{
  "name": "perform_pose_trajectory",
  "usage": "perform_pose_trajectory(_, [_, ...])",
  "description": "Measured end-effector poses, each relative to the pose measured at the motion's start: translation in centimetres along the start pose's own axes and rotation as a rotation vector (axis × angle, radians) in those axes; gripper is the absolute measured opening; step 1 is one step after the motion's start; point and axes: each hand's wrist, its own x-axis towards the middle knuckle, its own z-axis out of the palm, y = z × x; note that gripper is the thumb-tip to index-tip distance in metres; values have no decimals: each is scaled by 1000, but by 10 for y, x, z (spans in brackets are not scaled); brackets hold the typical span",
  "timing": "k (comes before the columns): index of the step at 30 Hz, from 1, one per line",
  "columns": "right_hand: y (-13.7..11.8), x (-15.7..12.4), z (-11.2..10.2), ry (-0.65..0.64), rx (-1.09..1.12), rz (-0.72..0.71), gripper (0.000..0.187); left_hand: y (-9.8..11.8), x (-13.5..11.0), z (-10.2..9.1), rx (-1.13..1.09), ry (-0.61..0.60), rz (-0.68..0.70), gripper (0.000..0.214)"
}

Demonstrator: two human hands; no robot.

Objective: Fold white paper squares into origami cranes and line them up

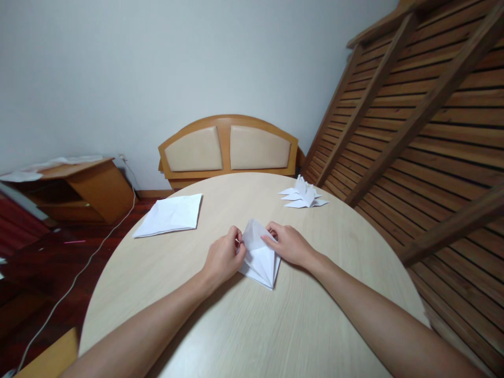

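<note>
A partly folded sheet of white paper (260,260) is between my hands over the middle of the round table (220,325). Creases fan out toward its near corner, and a flap stands raised at the far side. My left hand (227,251) is closed, pinching the paper's left edge between thumb and fingers. On the opposite edge, my right hand (289,242) grips the paper, its thumb on top and the curled fingers partly hidden behind.
Folded paper cranes (303,193) stand bunched at the table's far right. A stack of white paper (169,214) lies at the far left. Beyond are a headboard (228,147), a slatted wooden frame (425,121) at right and a low cabinet (98,189) at left.
</note>
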Motion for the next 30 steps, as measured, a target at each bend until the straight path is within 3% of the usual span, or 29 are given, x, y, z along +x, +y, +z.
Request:
perform_pose_trajectory(8, [-7, -2, 3, -15, -44, -48, 18, 3, 2, -2, 24, 26, -127, 6])
perform_pose_trajectory(16, [-1, 2, 8, 93, -110, -48, 24, -2, 3, 3, -280, 4, -12, 28])
perform_pose_trajectory(20, [0, 3, 7, 114, -96, -84, 29, -6, 4, 7, -379, -14, 51, 23])
perform_pose_trajectory(25, [-6, 2, 6, 129, 26, -53, 17, -10, 4, 9, -341, -10, 45, 16])
perform_pose_trajectory(30, [-9, 1, 7, 94, 176, -26, 23, -12, 3, 8, -150, -12, -22, 21])
